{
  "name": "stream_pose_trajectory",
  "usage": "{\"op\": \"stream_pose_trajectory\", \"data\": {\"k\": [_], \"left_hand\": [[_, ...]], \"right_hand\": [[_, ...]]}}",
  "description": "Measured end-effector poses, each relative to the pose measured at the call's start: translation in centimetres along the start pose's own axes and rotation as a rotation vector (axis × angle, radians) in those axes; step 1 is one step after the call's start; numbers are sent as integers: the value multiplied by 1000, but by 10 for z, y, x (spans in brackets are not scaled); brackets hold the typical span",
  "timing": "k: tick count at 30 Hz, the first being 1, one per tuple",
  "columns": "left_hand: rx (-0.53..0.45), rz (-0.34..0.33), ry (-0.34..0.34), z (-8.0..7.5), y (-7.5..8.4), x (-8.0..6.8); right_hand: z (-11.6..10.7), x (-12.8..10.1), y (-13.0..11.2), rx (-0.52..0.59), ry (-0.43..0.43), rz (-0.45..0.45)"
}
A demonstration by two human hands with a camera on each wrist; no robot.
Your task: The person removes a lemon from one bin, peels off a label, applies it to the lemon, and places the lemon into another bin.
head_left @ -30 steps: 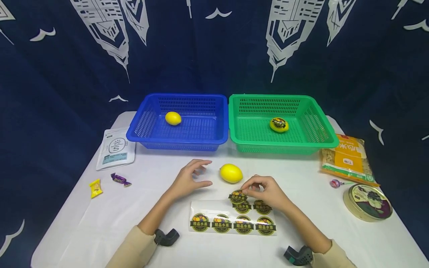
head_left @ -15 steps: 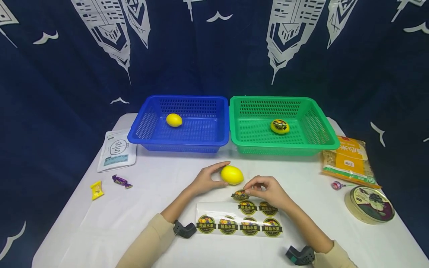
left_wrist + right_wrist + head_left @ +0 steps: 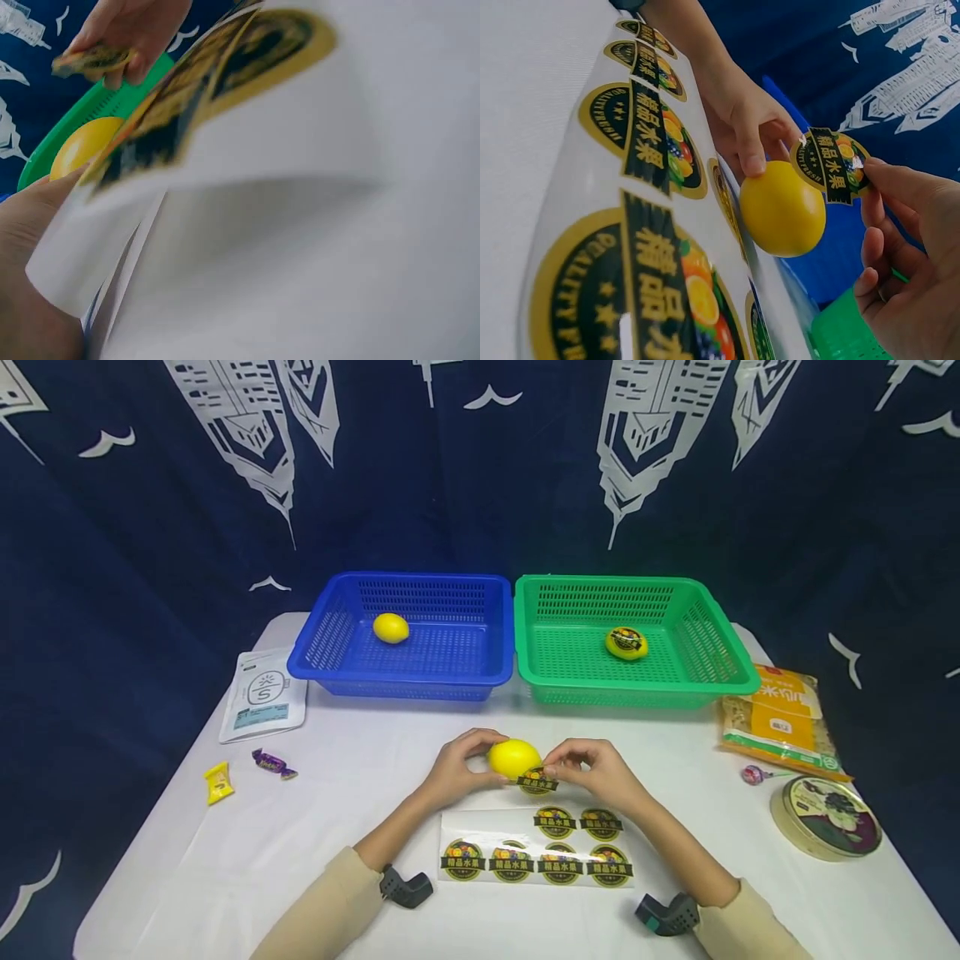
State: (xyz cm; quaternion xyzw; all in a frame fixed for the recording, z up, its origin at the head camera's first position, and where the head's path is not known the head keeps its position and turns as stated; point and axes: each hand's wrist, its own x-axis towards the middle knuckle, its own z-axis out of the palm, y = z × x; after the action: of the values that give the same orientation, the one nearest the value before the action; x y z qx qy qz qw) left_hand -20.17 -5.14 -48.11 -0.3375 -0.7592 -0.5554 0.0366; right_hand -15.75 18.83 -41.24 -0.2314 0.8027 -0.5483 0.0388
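Observation:
A yellow lemon (image 3: 513, 757) rests on the table, held between the thumb and fingers of my left hand (image 3: 456, 770). My right hand (image 3: 600, 774) pinches a round black-and-gold fruit sticker (image 3: 830, 166) by its edge, thumb against forefinger. This sticker overlaps the lemon's near right side in the head view. Just in front of both hands lies a white sticker sheet (image 3: 480, 823) with several more such stickers; its upper left part is bare. In the left wrist view the sheet's edge (image 3: 277, 142) stands raised close to the camera and hides part of the left hand.
Behind the hands stand a blue basket (image 3: 401, 678) with one plain lemon (image 3: 391, 628) and a green basket (image 3: 637, 687) with a stickered lemon (image 3: 626, 643). Left are a white pouch (image 3: 264, 696) and two candies (image 3: 273, 763). Right are a grain bag (image 3: 780, 720), lollipop (image 3: 752, 774) and round tin (image 3: 827, 818).
My left hand has moved right and taken hold of the lemon, shifting it slightly toward me. My right hand has lifted the sticker away from the sheet and brought it to the lemon.

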Motion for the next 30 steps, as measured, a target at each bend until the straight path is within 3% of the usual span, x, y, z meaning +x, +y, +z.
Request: {"op": "stream_pose_trajectory", "data": {"k": [3,10,20,25,30], "left_hand": [[7,30,9,-2,16,-5],[82,62,31,0,19,-9],[116,49,31,-2,22,-9],[118,48,27,-2,19,-9],[119,42,40,3,-5,-10]], "right_hand": [[3,8,0,31,0,41],[13,24,6,134,-9,134],[20,33,11,135,-30,166],[21,33,13,138,-34,163],[22,34,16,157,-24,143]]}}
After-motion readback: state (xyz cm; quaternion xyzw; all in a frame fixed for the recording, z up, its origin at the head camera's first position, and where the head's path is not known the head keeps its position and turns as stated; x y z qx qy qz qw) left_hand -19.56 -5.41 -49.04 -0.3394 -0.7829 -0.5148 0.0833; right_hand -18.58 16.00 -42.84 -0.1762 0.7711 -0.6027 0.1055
